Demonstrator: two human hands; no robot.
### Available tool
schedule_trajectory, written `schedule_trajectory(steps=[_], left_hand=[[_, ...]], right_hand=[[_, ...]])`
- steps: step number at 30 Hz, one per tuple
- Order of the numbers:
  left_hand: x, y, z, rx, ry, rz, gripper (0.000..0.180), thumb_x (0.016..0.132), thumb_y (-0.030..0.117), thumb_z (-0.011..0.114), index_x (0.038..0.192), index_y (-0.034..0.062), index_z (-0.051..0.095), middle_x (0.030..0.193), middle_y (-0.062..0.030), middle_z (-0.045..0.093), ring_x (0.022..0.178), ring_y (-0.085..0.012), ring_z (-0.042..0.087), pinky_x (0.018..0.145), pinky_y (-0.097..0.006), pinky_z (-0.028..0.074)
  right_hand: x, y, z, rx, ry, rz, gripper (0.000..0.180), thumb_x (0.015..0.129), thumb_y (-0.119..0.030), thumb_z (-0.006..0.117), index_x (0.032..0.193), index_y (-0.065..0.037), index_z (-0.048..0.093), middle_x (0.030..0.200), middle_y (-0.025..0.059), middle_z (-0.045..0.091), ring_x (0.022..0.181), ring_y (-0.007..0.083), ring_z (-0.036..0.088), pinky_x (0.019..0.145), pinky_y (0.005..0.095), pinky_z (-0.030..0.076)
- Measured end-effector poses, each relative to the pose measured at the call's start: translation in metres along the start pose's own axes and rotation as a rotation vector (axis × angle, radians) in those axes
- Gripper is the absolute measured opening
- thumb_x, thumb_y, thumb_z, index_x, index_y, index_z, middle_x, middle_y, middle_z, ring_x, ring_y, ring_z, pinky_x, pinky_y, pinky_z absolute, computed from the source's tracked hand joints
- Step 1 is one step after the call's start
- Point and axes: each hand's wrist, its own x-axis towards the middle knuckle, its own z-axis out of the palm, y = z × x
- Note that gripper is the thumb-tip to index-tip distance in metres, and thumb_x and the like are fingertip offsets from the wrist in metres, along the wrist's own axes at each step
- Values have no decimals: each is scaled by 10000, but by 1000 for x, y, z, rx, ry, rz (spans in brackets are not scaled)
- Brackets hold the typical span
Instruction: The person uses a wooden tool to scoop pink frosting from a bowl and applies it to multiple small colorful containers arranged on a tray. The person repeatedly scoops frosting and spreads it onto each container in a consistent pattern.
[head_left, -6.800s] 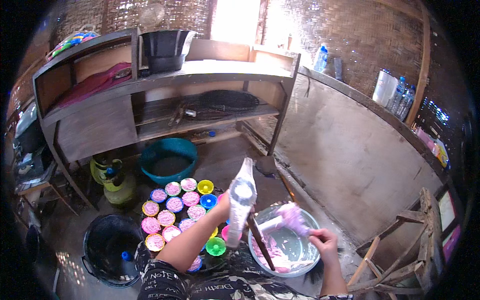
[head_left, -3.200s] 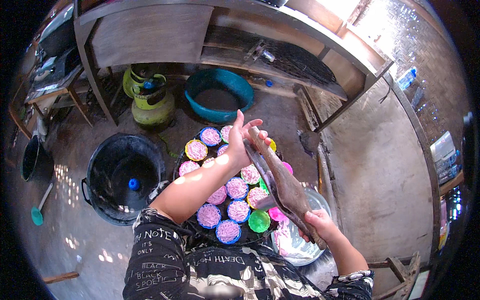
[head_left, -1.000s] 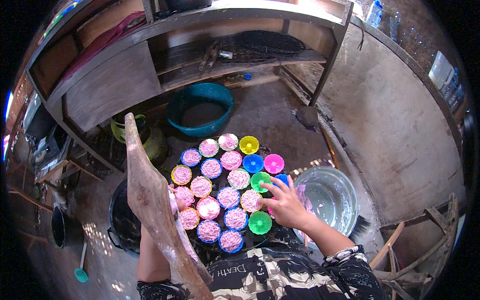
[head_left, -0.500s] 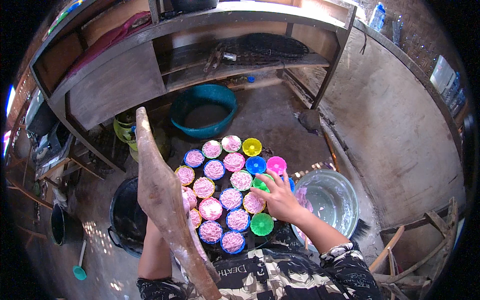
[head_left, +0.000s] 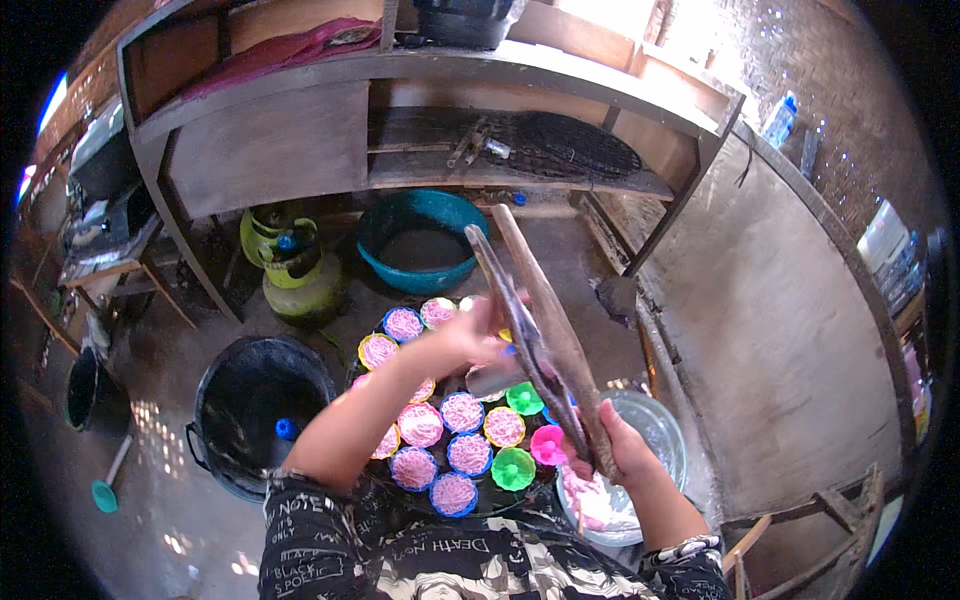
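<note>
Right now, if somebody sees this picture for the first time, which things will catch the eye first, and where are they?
First comes the cluster of small colourful cups on the floor in the middle, most filled with something pink. Above them the right hand grips long wooden slats standing tilted, while the left hand reaches to them over the cups. Behind lie a teal basin and a green gas cylinder.

Pink-filled small cups [head_left: 462, 412] with blue, yellow, green rims, teal basin [head_left: 420, 240], green gas cylinder [head_left: 290, 265], black bucket [head_left: 262, 405], black-and-white patterned sleeves [head_left: 310, 540]
</note>
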Motion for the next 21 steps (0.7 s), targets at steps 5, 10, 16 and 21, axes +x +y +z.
schedule_trajectory(steps=[5,10,16,21], left_hand=[[62,-14,-29,-1219,23,19,582,885,486,356,1253,42,433,1008,-139,584,1017,-338,544,922,-478,406],[77,-54,-18,-1230,159,33,567,884,524,288,1131,66,512,652,-52,473,674,-237,522,740,-432,450],[70,-71,-10,-1225,352,-36,479,877,483,342,1086,85,509,564,-15,419,527,-181,466,637,-404,437],[59,-67,-14,-1164,439,-46,468,878,489,339,1057,88,501,550,-10,401,494,-172,436,604,-393,424]], right_hand=[[-13,-13,-39,-151,1,52,620,871,-590,374,1004,-7,537,749,99,597,541,184,565,477,293,451],[-14,-34,-46,-381,166,133,571,919,-535,301,1034,-15,507,729,130,594,522,195,563,495,310,473],[-18,-46,-40,-633,346,195,549,924,-503,352,821,-14,578,642,79,580,490,164,538,463,296,433],[-12,-33,-35,-622,309,120,553,909,-512,392,770,-13,584,587,71,562,451,156,520,416,299,402]])
